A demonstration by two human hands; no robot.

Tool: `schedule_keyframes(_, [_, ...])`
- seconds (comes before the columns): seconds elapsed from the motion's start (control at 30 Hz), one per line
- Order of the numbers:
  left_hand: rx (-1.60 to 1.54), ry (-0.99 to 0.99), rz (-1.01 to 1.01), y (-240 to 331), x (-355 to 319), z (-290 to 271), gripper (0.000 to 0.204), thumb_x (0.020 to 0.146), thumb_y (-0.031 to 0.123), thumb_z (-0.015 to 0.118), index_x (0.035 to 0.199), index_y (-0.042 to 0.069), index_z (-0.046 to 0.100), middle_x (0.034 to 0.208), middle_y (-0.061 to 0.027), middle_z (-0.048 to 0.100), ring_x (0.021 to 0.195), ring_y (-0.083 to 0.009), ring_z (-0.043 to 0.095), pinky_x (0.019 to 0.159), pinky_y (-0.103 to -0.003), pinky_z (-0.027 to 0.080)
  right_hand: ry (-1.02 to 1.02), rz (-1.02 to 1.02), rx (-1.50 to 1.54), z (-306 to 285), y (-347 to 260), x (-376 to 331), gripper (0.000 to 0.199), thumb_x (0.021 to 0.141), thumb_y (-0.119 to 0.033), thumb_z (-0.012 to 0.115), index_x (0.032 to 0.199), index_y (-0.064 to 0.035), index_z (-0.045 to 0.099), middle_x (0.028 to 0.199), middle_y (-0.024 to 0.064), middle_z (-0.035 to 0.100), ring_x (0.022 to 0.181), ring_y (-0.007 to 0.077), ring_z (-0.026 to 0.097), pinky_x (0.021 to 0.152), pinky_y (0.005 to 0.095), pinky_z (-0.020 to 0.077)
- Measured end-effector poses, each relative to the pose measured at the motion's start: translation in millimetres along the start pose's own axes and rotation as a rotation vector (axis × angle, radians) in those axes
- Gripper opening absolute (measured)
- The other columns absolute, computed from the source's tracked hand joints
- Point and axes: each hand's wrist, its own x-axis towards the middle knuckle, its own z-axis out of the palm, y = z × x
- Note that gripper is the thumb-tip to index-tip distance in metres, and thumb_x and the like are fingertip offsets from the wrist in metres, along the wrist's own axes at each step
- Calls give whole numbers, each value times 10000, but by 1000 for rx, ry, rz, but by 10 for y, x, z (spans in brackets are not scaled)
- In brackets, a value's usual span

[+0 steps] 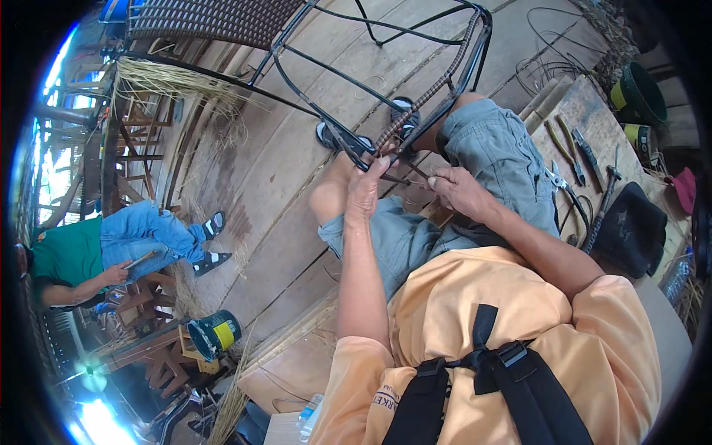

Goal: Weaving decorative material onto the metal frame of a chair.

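Note:
A black metal chair frame stands tilted before my knees. Brown woven strip is wound in a spiral round one of its curved bars. My left hand grips the near end of the frame, its thumb pressed against the wrapped part. Close by on the right, my right hand pinches a thin brown strip that runs across to the frame by my left hand. The fingertips partly hide where strip and bar meet. A brown woven panel lies beyond, at the upper left.
On a board at my right lie yellow-handled pliers, dark-handled pliers, a hammer and a black cap-like cloth. Loose cane coils lie farther off. Buckets stand on both sides. Another person sits at the left.

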Motion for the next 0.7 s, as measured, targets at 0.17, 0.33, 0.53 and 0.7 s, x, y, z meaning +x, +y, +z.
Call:
schedule_keyframes(0.17, [46,-22,-78,-25,15,-4,332,789,206,690,1052,13,632,1021,-53,637,942,-150,578,761,-287,489,-92,38,241,5,50,-145,203,894,-161,493,842,20,569,580,15,470,526,141,443,513,318,406])
schedule_keyframes(0.33, [82,3,-91,-71,58,-10,435,768,271,715,1099,31,567,1026,-70,617,824,-172,593,813,-332,460,159,-325,-430,-22,19,14,152,870,-79,500,999,-8,541,757,84,537,677,212,530,609,305,440])
schedule_keyframes(0.53, [24,-9,0,120,267,-45,257,825,91,640,1074,27,627,1022,-36,629,930,-138,578,843,-284,477,309,-699,-525,118,-608,462,347,788,10,578,1122,-22,489,1026,157,527,927,303,546,802,361,471])
schedule_keyframes(0.7, [406,-30,16,-97,177,-291,203,845,71,587,1045,39,592,966,-47,618,878,-133,564,780,-283,470,302,-575,-342,249,-410,557,251,862,-122,560,1087,-12,565,998,158,597,907,294,585,807,350,455])
